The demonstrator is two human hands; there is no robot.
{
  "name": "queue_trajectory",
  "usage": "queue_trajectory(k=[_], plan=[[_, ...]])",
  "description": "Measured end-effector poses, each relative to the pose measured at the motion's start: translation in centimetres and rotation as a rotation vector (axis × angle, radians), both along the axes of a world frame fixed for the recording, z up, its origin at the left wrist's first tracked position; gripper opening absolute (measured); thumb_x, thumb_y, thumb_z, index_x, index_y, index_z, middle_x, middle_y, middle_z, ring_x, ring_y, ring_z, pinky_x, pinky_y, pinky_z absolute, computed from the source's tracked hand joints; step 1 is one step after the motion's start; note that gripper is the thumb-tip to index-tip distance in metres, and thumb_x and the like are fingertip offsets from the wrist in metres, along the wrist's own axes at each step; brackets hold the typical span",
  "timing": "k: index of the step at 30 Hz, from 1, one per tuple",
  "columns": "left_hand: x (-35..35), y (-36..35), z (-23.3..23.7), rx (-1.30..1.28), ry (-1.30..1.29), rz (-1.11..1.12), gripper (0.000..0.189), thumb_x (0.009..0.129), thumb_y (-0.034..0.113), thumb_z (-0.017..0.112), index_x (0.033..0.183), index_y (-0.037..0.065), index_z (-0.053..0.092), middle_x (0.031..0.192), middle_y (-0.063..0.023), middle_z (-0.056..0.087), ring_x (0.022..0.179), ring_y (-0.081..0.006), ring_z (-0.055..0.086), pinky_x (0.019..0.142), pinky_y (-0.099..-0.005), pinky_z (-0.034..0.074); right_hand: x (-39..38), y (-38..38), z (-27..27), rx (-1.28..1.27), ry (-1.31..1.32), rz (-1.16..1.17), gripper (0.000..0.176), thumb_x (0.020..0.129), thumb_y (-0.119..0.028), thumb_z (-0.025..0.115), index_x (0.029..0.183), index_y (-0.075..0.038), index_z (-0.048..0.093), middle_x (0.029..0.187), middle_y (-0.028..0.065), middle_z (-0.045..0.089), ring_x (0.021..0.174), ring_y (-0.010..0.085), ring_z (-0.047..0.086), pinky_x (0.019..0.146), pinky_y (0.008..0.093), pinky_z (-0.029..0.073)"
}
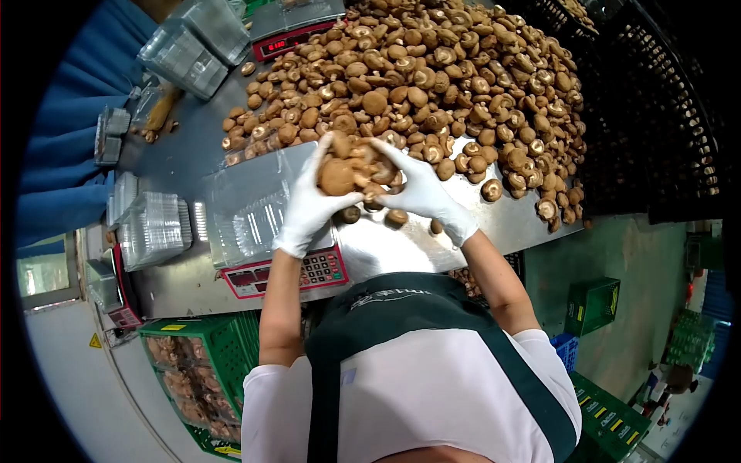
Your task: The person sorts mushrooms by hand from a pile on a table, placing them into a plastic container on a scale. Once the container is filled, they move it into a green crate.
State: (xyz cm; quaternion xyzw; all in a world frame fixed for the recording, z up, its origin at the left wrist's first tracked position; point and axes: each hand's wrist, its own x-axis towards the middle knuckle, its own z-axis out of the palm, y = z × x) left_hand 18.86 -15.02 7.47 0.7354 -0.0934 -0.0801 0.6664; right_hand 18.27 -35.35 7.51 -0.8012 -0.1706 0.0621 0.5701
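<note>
Both of my hands wear white gloves and hold a cluster of brown mushrooms (337, 177) between them, above the metal table (397, 248). My left hand (310, 202) cups the cluster from the left, its thumb underneath. From the right, my right hand (421, 191) presses against it with curved fingers. Just left of my left hand, a clear plastic tray (251, 220) rests on the red scale (324, 268). A large heap of mushrooms (432, 77) lies beyond my hands, and a few loose ones sit just below them.
Stacked clear trays (154, 231) stand at the left, with more stacks (185, 58) at the back left beside a second scale (293, 38). Black crates (641, 116) rise at the right. A green crate (204, 332) with packed mushrooms is below the table's left edge.
</note>
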Motion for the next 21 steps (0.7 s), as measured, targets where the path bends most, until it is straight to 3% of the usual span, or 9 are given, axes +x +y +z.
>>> queue_trajectory(k=[4,8,9,11,13,15,17,19,21], plan=[[-1.6,7.2,2.3,0.058,-0.072,0.119,0.100,0.058,0.002,0.083,0.142,0.009,0.030,0.136,-0.0151,0.043,0.119,-0.0238,0.049,0.100,-0.0338,0.043,1.6,7.0,0.6,0.094,-0.116,0.162,0.078,0.067,-0.003,0.069,0.138,-0.010,0.038,0.128,0.0124,0.052,0.092,0.0167,0.060,0.077,0.0262,0.052],[-3.0,14.1,1.4,0.035,-0.066,0.163,0.102,0.058,-0.001,0.083,0.143,0.009,0.028,0.137,-0.0135,0.041,0.117,-0.0227,0.050,0.099,-0.0344,0.044,1.9,13.3,-0.6,0.019,-0.217,0.274,0.081,0.068,-0.009,0.068,0.140,-0.011,0.032,0.135,0.0266,0.041,0.114,0.0400,0.051,0.093,0.0401,0.045],[-3.3,15.4,0.5,0.103,-0.091,0.151,0.100,0.056,0.007,0.085,0.141,0.011,0.032,0.141,-0.0141,0.037,0.123,-0.0258,0.046,0.101,-0.0364,0.043,1.8,14.4,-1.8,-0.105,-0.336,0.259,0.080,0.069,-0.014,0.069,0.140,-0.011,0.033,0.135,0.0229,0.043,0.110,0.0391,0.053,0.090,0.0395,0.047],[-4.2,17.6,-1.1,0.706,-0.273,0.074,0.099,0.053,0.017,0.087,0.139,0.013,0.038,0.144,-0.0153,0.033,0.129,-0.0300,0.039,0.105,-0.0390,0.038,1.6,15.6,-2.0,-0.390,-0.269,0.342,0.078,0.071,-0.022,0.072,0.139,-0.012,0.035,0.134,0.0187,0.046,0.113,0.0363,0.053,0.091,0.0386,0.047],[-5.1,17.7,-2.0,0.653,-0.273,0.018,0.091,0.052,0.024,0.087,0.133,0.015,0.047,0.142,-0.0147,0.037,0.130,-0.0333,0.036,0.106,-0.0406,0.034,0.9,15.9,-2.2,-0.265,-0.257,0.249,0.069,0.073,-0.026,0.072,0.133,-0.010,0.042,0.130,0.0172,0.051,0.108,0.0345,0.057,0.088,0.0376,0.049],[-5.4,17.5,-2.4,0.806,-0.416,0.067,0.085,0.053,0.025,0.086,0.129,0.014,0.050,0.139,-0.0137,0.040,0.127,-0.0340,0.040,0.105,-0.0408,0.035,0.4,15.2,-1.6,-0.278,-0.299,0.114,0.065,0.075,-0.026,0.072,0.131,-0.009,0.046,0.123,0.0169,0.056,0.102,0.0303,0.061,0.082,0.0346,0.052],[-5.6,17.7,-2.3,0.801,-0.461,0.139,0.077,0.057,0.024,0.085,0.126,0.011,0.052,0.136,-0.0135,0.043,0.124,-0.0335,0.042,0.103,-0.0406,0.037,0.0,13.3,-1.9,-0.133,-0.044,0.005,0.058,0.075,-0.026,0.071,0.127,-0.009,0.051,0.118,0.0152,0.060,0.095,0.0240,0.064,0.078,0.0310,0.053],[-5.4,18.4,-2.6,0.690,-0.444,0.293,0.069,0.062,0.022,0.082,0.124,0.010,0.053,0.136,-0.0133,0.043,0.124,-0.0324,0.043,0.101,-0.0403,0.038,-1.1,10.6,-3.9,-0.151,-0.066,-0.189,0.050,0.076,-0.018,0.069,0.123,-0.010,0.054,0.112,0.0147,0.062,0.090,0.0270,0.064,0.074,0.0310,0.052],[-5.2,19.0,-2.7,0.633,-0.422,0.336,0.064,0.066,0.019,0.079,0.123,0.008,0.054,0.136,-0.0133,0.044,0.123,-0.0314,0.044,0.100,-0.0399,0.038,-2.4,7.3,-4.3,-0.350,0.048,-0.323,0.050,0.076,-0.023,0.070,0.122,-0.010,0.056,0.108,0.0134,0.064,0.089,0.0264,0.064,0.077,0.0329,0.051]])
